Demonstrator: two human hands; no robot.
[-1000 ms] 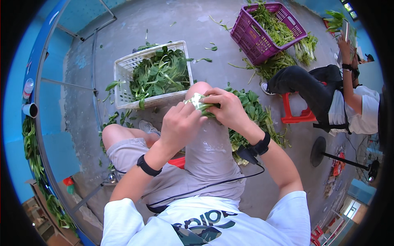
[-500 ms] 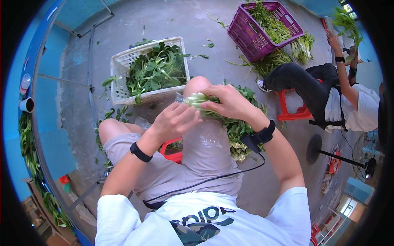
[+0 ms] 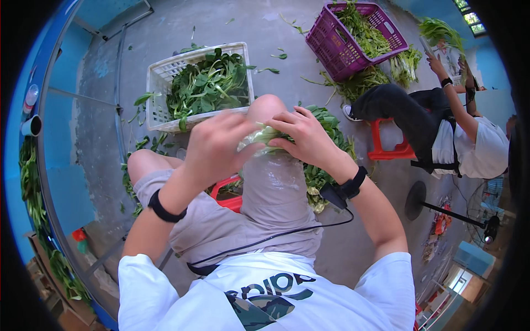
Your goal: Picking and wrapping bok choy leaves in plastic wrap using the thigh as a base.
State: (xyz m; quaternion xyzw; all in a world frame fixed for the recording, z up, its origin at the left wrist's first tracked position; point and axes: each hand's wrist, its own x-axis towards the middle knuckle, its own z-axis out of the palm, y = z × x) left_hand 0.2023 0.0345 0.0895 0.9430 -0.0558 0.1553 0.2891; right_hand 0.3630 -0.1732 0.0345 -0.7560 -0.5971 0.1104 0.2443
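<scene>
Above my right thigh, my right hand grips a bunch of leafy greens, thumb and fingers wrapped round it. The pale stem ends point left, with thin clear plastic around them. The leafy end is hard to tell from the greens on the floor behind my hand. My left hand is at the stem ends, smeared by motion, and its hold on the plastic cannot be made out.
A white crate of greens stands ahead of my knees. Loose greens lie beside my right leg. Farther right are a purple crate of greens and a co-worker on a red stool, holding greens. A cable crosses my lap.
My left hand has risen and moved left, off the closed grip it had by the stems. My right hand still holds the bunch. The co-worker's greens have shifted left.
</scene>
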